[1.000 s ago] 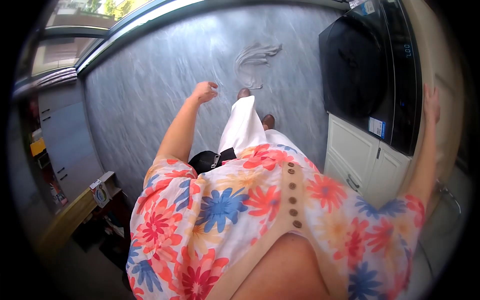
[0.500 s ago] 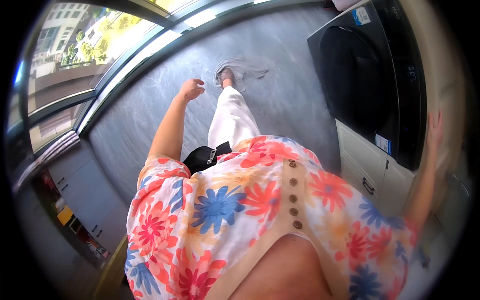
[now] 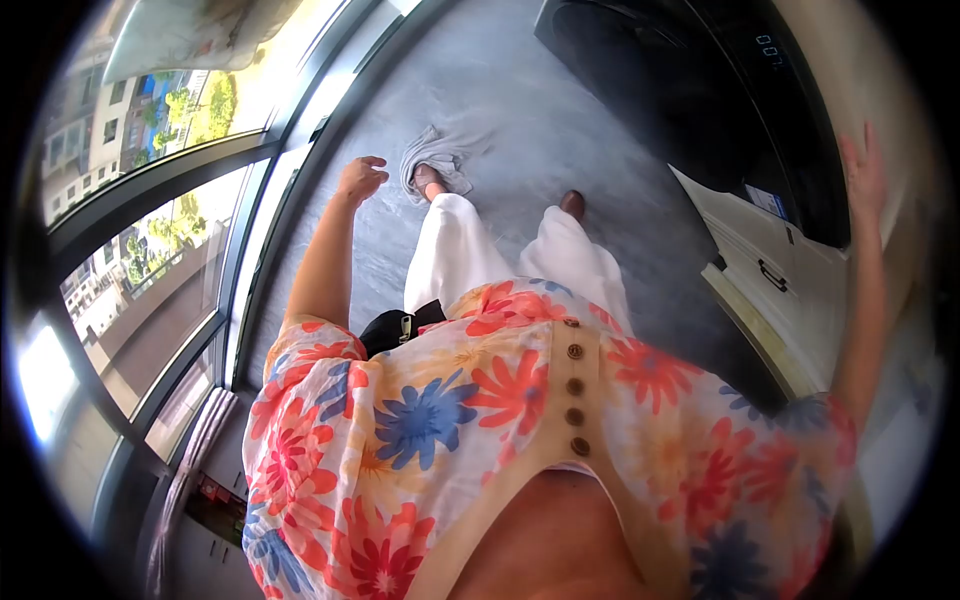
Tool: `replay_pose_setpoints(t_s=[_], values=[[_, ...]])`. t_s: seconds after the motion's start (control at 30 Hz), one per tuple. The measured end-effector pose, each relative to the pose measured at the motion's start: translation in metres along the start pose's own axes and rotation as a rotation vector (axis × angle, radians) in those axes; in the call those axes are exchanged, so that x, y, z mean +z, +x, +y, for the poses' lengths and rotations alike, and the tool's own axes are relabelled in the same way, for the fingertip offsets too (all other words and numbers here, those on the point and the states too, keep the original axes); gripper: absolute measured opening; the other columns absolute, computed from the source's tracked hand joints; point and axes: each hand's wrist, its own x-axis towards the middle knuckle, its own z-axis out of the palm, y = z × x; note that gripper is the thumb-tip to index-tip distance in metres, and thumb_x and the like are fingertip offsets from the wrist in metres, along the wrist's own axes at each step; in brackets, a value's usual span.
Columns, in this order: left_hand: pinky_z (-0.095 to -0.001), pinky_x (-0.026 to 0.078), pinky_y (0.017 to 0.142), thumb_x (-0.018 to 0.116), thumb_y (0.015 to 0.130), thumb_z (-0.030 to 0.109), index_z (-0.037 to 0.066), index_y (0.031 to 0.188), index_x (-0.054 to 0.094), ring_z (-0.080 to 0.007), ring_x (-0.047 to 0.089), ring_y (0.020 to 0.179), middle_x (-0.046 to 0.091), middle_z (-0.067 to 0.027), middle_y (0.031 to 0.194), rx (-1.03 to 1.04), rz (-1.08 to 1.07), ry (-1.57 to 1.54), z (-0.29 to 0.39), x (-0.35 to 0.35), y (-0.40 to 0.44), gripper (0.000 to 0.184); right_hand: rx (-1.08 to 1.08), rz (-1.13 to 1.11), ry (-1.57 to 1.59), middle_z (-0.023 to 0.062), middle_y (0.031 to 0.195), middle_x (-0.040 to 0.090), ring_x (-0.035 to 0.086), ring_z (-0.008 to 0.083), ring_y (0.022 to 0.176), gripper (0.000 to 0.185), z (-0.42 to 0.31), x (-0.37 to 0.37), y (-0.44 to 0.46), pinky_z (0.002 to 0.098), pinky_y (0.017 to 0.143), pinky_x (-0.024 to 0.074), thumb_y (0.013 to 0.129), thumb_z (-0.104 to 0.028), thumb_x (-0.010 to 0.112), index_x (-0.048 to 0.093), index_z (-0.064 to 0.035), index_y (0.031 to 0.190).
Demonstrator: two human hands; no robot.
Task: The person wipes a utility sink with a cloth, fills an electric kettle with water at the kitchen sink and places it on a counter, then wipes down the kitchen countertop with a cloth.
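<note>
My left hand (image 3: 362, 182) hangs in the air over the floor, holding nothing, its fingers loosely apart. Near it, a grey cloth (image 3: 445, 160) lies crumpled on the floor, with my left foot (image 3: 427, 180) in a brown shoe on it. At the far right, my right hand (image 3: 864, 180) is raised with its fingers spread, alongside the edge of a black front-loading washing machine (image 3: 800, 130). No object shows in that hand. Whether its palm touches the light surface beside the machine, I cannot tell.
Tall framed windows (image 3: 150, 270) run along the left, with a curtain (image 3: 190, 470) lower down. A white cabinet (image 3: 765, 250) with a dark handle adjoins the washer. My right foot (image 3: 572, 204) stands on the grey floor (image 3: 520, 110). A black bag (image 3: 395, 328) hangs at my waist.
The view has turned and shifted along the floor, showing more window. My right foot has come into view. The cloth stays under my left foot, and both hands remain without any object.
</note>
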Motion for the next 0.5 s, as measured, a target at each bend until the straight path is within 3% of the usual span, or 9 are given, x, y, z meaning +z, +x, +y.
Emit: replay_pose_setpoints(t_s=[0.17,0.23,0.33,0.4,0.5], values=[[-0.0311,0.046,0.078,0.065,0.065,0.022,0.01,0.099,0.063,-0.0256,0.061,0.086,0.063,-0.0132,0.095,0.155,-0.003,0.104,0.085,0.052,0.004,0.036,-0.031,0.093,-0.009,0.0066,0.118,0.051,0.047,0.0277,0.108,0.059,-0.017,-0.006,-0.004,0.0379,0.085,0.0412,0.08,-0.054,0.048,0.04,-0.0186,0.126],[-0.0315,0.046,0.078,0.065,0.065,0.022,0.011,0.099,0.064,-0.0262,0.06,0.086,0.063,-0.0131,0.095,0.231,0.008,0.176,0.128,0.069,-0.001,0.035,-0.039,0.09,-0.056,0.0102,0.123,0.048,0.046,0.0264,0.111,0.057,-0.022,-0.012,-0.002,0.0324,0.093,0.0343,0.082,-0.05,0.048,0.042,-0.0137,0.126],[-0.0323,0.046,0.078,0.064,0.065,0.022,0.011,0.097,0.064,-0.0272,0.06,0.085,0.063,-0.0124,0.095,0.313,-0.047,0.194,0.172,0.088,-0.014,0.035,0.013,0.115,0.123,0.0181,0.116,0.05,0.049,0.0328,0.105,0.055,-0.041,-0.03,-0.008,0.0401,0.086,0.0399,0.075,-0.037,0.059,0.046,-0.0059,0.119],[-0.0334,0.046,0.077,0.064,0.065,0.024,0.012,0.097,0.064,-0.0282,0.06,0.084,0.062,-0.0114,0.096,0.397,-0.091,0.167,0.165,0.102,0.004,0.035,-0.042,0.17,0.145,0.0177,0.115,0.05,0.049,0.0335,0.104,0.054,-0.048,-0.034,-0.012,0.0407,0.086,0.0401,0.076,-0.036,0.059,0.046,-0.0061,0.119],[-0.0333,0.046,0.077,0.063,0.065,0.025,0.012,0.099,0.063,-0.0275,0.06,0.085,0.063,-0.0108,0.095,0.333,-0.085,0.285,0.188,0.119,-0.006,0.037,-0.073,0.236,0.149,0.0162,0.114,0.051,0.05,0.0334,0.102,0.053,-0.048,-0.034,-0.013,0.0411,0.085,0.0405,0.076,-0.036,0.058,0.046,-0.0061,0.118]])
